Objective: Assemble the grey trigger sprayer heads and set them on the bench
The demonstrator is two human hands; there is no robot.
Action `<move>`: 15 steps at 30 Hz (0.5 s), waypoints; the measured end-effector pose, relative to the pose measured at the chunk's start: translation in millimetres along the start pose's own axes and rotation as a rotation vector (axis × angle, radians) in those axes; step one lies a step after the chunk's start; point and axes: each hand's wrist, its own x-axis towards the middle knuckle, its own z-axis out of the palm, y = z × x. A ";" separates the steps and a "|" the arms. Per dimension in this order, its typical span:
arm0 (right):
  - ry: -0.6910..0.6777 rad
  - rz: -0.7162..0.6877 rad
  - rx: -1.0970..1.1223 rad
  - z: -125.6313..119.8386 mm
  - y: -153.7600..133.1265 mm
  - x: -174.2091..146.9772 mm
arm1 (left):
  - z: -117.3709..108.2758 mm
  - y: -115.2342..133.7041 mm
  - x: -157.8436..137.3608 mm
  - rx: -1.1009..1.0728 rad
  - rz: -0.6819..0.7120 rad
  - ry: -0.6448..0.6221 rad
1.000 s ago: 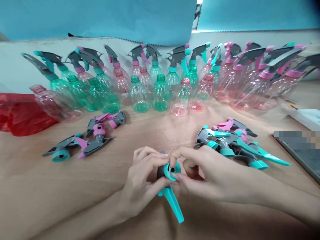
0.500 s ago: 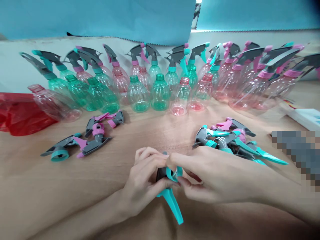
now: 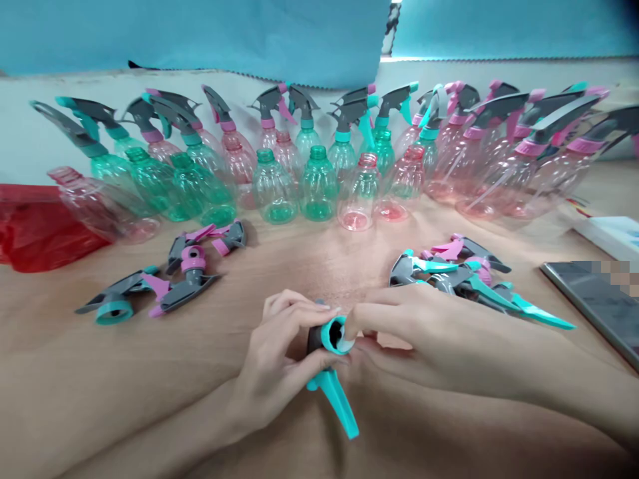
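Observation:
My left hand point(image 3: 272, 362) grips a spray trigger head with a grey body and turquoise collar point(image 3: 327, 332). The collar's open end is turned up towards me, showing a dark inside. Its turquoise trigger point(image 3: 339, 402) points down towards the table's near edge. The curled fingers of my right hand point(image 3: 399, 326) are at the collar's right rim, index fingertip at the opening. There, a small whitish piece point(image 3: 345, 343) shows inside the rim, partly hidden by the fingertip; its exact kind is unclear.
Loose spray heads lie in a left group point(image 3: 192, 293) and a right pile point(image 3: 449, 273). Behind stand several green and pink bottles point(image 3: 319, 189), some with heads on. A red plastic bag point(image 3: 44, 229) is at left; a phone point(image 3: 589, 299) and white box point(image 3: 612, 233) at right.
The spray head has shifted slightly left and its collar opening shows more. My right fingers have drawn from around the collar to its right rim.

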 end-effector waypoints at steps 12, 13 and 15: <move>0.258 -0.081 -0.077 9.1 3.8 -5.9 | 1.8 1.1 -0.5 -0.020 -0.017 0.045; 0.254 -0.088 -0.080 10.7 3.6 -4.8 | 1.7 1.3 -0.7 -0.017 -0.021 0.045; 0.220 -0.087 -0.072 11.2 3.1 -3.6 | 1.6 1.5 -0.9 -0.017 -0.028 0.040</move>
